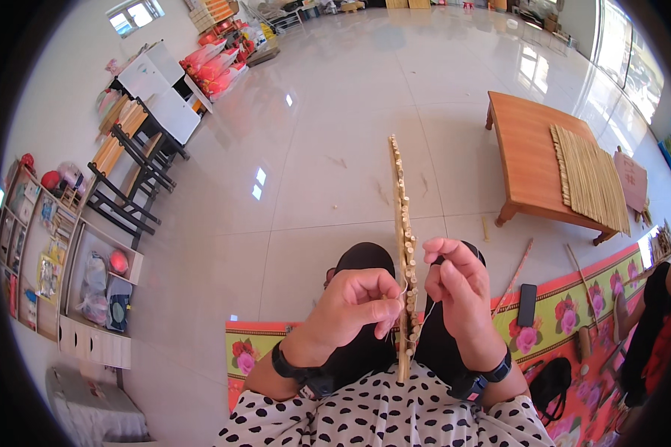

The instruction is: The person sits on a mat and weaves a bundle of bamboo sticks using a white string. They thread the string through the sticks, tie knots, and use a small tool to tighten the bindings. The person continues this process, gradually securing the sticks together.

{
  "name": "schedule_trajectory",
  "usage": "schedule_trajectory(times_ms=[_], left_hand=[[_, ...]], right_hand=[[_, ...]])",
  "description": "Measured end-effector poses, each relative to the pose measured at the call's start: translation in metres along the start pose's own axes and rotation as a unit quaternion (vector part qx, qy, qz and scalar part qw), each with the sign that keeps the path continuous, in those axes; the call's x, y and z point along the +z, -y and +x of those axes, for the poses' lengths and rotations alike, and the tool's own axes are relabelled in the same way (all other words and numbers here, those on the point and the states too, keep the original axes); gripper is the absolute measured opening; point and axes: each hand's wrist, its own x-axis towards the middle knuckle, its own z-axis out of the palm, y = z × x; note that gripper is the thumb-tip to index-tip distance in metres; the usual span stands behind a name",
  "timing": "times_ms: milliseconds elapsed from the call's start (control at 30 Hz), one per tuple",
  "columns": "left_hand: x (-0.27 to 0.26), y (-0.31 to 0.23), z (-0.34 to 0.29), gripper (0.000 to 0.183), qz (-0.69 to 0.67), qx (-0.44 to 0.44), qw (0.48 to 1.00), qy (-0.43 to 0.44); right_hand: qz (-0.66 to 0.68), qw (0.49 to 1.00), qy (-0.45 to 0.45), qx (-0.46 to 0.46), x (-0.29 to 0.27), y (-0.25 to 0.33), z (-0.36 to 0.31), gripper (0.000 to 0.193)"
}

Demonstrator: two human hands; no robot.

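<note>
A narrow mat of pale reed stalks stands edge-up between my knees, its cut stalk ends showing in a long row. On its left side my left hand is closed, thumb and forefinger pinching a thin light string right beside the stalks. To the right of the mat my right hand is raised with curled fingers. A fine string runs from that hand's fingers down to the lower part of the mat. Part of my left fingertips is hidden behind the hand.
A low wooden table at right bears a finished-looking reed mat. A black phone and thin sticks lie on the flowered floor cloth. Another person's arm and leg show at far right. Shelves stand left.
</note>
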Motion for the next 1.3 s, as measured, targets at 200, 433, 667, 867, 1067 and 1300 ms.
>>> schedule_trajectory(times_ms=[200, 433, 667, 867, 1067, 1300], left_hand=[[-0.003, 0.003, 0.004, 0.013, -0.068, -0.026, 0.996, 0.056], [0.007, 0.006, 0.006, 0.017, 0.271, 0.230, 0.927, -0.118], [0.003, 0.003, 0.006, 0.039, 0.481, 0.439, 0.757, -0.051], [0.002, -0.013, -0.009, 0.007, 0.115, 0.476, 0.871, -0.024], [0.019, -0.043, -0.027, 0.010, 0.020, 0.521, 0.853, 0.004], [-0.018, -0.065, -0.050, 0.012, -0.031, 0.492, 0.867, -0.076]], right_hand=[[-0.079, 0.987, 0.137, -0.032, 0.004, 0.003, -0.002, 0.026], [-0.008, 0.996, 0.077, 0.046, -0.003, -0.002, -0.004, 0.013], [0.009, 0.997, 0.070, 0.034, -0.001, -0.005, -0.005, 0.010], [-0.113, 0.991, 0.043, -0.056, -0.018, 0.001, -0.003, 0.004], [-0.158, 0.980, 0.115, 0.027, -0.001, 0.012, -0.011, 0.012], [-0.149, 0.982, 0.098, 0.062, -0.031, 0.023, -0.017, 0.013]])
